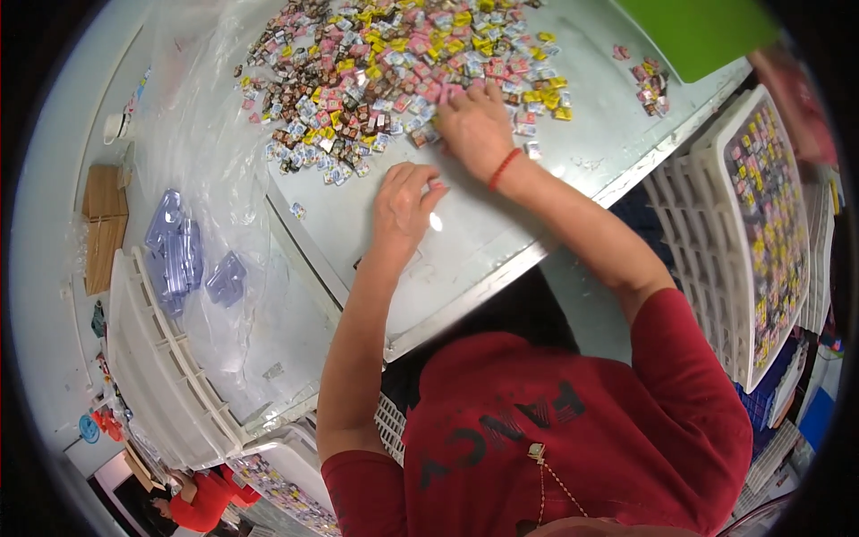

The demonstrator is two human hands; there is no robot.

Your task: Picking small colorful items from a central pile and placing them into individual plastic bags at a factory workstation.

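Observation:
A wide heap of small block-shaped pieces [367,72] in pink, yellow, brown and white-blue spreads over the pale tabletop. My right hand [474,130], with a red cord round the wrist, reaches to the heap's near edge. Its bent fingers press down among pink pieces, and what lies under the fingertips is partly hidden. Lower and to the left, my left hand [404,204] hovers over the table with its fingers curled in. Thumb and fingertips come together round a tiny pinkish bit too small to name.
A green board [702,36] and a small cluster of pieces [651,88] lie at the far right. Stacked white trays [716,224] stand beside the table. Clear plastic sheeting [210,116] and transparent plastic containers [174,251] are at left. A person in red [210,499] is at lower left.

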